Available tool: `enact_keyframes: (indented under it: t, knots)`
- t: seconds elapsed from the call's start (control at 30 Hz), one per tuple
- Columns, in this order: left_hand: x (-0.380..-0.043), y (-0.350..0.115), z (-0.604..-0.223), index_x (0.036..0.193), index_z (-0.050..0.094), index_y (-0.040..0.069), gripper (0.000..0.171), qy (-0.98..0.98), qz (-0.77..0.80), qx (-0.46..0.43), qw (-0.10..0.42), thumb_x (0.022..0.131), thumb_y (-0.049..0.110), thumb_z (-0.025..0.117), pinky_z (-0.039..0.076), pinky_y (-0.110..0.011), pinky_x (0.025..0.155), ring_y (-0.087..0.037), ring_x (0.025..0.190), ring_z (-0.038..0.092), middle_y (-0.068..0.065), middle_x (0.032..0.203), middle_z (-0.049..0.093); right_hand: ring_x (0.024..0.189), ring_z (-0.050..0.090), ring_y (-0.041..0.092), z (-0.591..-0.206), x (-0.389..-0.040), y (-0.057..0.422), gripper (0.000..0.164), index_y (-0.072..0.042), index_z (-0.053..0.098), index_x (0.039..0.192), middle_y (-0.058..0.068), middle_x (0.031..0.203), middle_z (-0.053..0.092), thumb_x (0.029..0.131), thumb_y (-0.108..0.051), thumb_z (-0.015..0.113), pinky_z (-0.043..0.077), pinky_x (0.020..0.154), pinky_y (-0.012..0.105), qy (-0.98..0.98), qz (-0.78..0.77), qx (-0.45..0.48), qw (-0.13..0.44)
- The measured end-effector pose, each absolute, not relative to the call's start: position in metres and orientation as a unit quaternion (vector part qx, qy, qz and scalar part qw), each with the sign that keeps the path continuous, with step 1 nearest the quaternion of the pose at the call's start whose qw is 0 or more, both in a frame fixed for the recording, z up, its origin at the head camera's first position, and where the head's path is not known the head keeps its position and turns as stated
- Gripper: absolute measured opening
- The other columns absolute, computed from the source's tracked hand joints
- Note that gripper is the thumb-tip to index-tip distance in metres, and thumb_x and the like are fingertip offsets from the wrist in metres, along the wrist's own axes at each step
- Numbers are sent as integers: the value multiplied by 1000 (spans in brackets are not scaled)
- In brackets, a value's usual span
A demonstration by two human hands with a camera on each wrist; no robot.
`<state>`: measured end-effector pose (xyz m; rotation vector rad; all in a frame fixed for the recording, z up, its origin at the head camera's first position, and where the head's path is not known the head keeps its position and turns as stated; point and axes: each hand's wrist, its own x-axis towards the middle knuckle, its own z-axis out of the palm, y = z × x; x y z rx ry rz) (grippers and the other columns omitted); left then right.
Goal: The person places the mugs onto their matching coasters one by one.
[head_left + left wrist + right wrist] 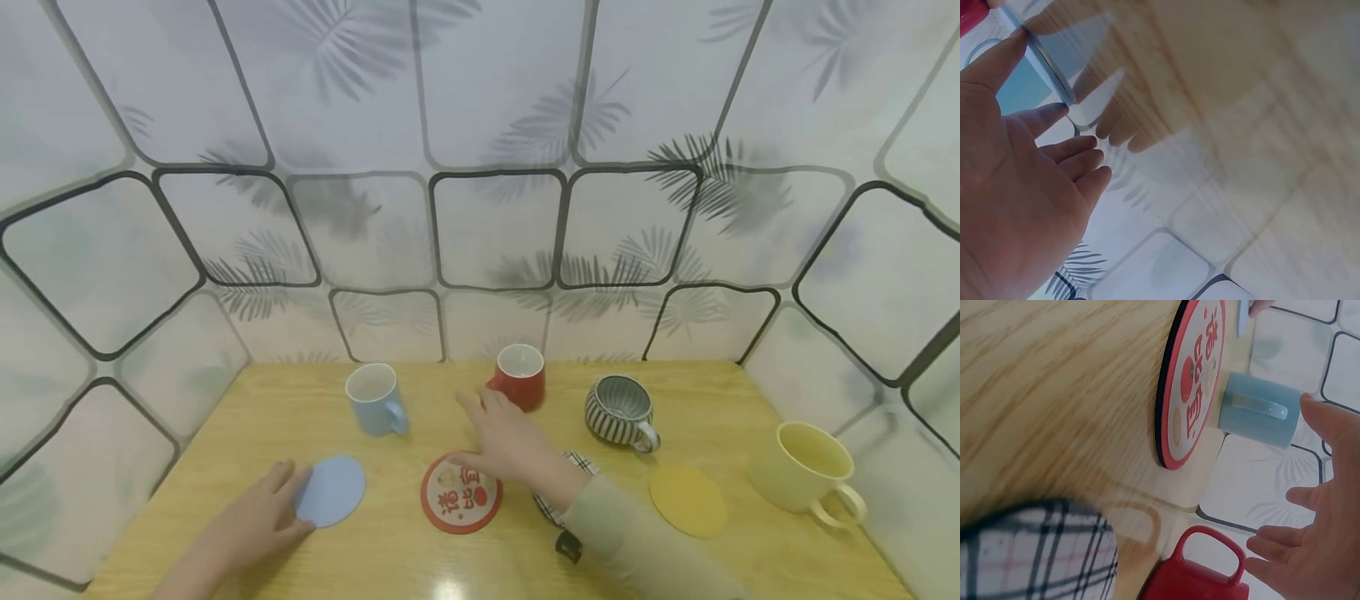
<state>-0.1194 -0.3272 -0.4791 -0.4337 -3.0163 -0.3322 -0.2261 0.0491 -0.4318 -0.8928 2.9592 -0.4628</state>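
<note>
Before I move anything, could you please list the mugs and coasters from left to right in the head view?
Blue coaster, blue mug, red-rimmed coaster, red mug, plaid coaster, striped mug, yellow coaster, yellow mug.

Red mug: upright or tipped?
Upright: in the head view, the red mug stands on the table, its white-lined mouth facing up.

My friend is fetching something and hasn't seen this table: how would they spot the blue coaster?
On the yellow wooden table, toward the person's left, find the light blue mug. Nearer the person and slightly left of that mug is the blue coaster, with the left hand touching its edge. Unlike the red-rimmed coaster to its right, it is plain blue, without lettering.
</note>
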Motion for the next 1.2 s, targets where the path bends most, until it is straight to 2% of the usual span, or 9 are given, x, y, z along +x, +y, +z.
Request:
enact_keyframes:
  t: [0.1,0.37,0.53,0.7,1.2]
  knots:
    - [-119,-326,-480,144,59,-6,79,-983,-111,-142,38,87,42,84,51,-72,106,-62,132,55,-43,146,52,156,39,41,-435,-226,45,94,-20,34,166,22,168,38,93,-61,75,39,128,57,945,-164,-282,20]
    - [-118,-324,-481,145,57,-9,79,-981,-139,-130,21,87,38,85,46,-73,109,-63,138,49,-43,150,48,151,47,38,-443,-230,31,92,-20,36,165,20,164,44,92,-58,78,47,121,57,940,-179,-289,15]
    - [-121,-325,-482,146,54,-12,81,-981,-143,-130,6,88,36,85,44,-71,112,-61,140,47,-43,152,46,150,48,35,-444,-233,22,89,-19,38,165,19,163,46,94,-58,75,47,121,55,939,-177,-294,4]
    - [-124,-324,-482,144,53,-15,82,-980,-145,-139,-1,87,34,85,43,-70,113,-61,140,48,-44,152,45,149,49,32,-439,-232,14,88,-21,38,165,15,163,47,95,-58,75,50,119,54,936,-195,-291,26]
    - [-125,-324,-479,144,51,-17,82,-978,-157,-136,-14,88,31,86,41,-70,114,-62,141,45,-45,153,42,142,55,28,-445,-241,-8,84,-20,41,164,12,157,54,96,-58,73,53,116,48,930,-197,-308,36]
